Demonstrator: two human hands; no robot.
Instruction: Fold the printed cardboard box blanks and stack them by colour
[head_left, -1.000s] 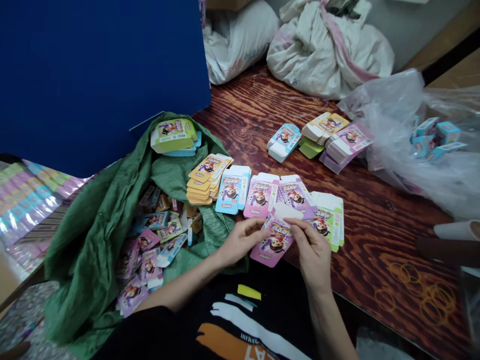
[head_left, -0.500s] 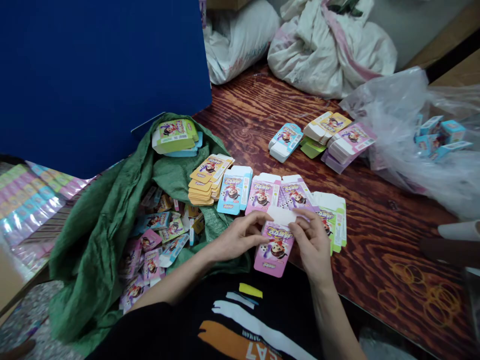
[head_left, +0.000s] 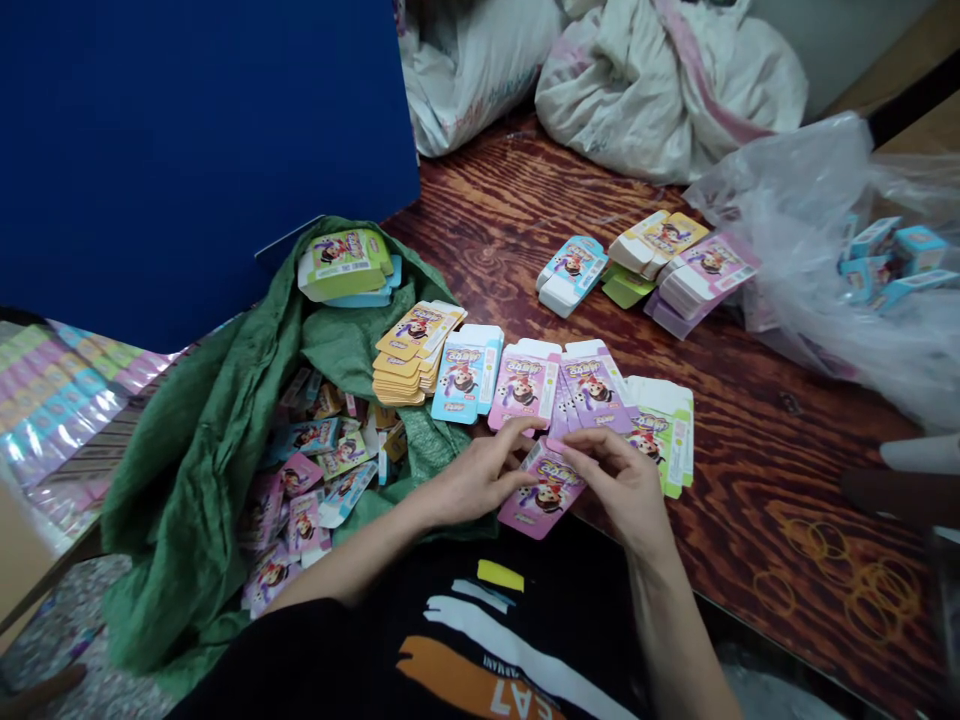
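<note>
A pink carton (head_left: 544,492) is held at the table's front edge, its upper end between both hands. My left hand (head_left: 480,475) grips its left side with thumb and fingers. At its upper right corner, my right hand (head_left: 619,480) pinches it. Just beyond the hands lie a yellow carton stack (head_left: 412,355), blue cartons (head_left: 466,375), pink cartons (head_left: 525,385), purple cartons (head_left: 594,385) and green cartons (head_left: 664,435), the last partly behind my right hand. Left of my hands, an open green sack (head_left: 180,510) holds many small folded boxes (head_left: 304,525).
More carton stacks (head_left: 694,265) lie farther back on the wooden table (head_left: 487,230). White sacks (head_left: 660,95) stand behind. At right are a clear plastic bag (head_left: 817,240) with blue boxes and several rubber bands (head_left: 877,600). A blue panel (head_left: 202,150) rises at upper left.
The pink carton has tilted, its lower end swinging left, and its white top flap no longer shows. My fingers have shifted around its upper end.
</note>
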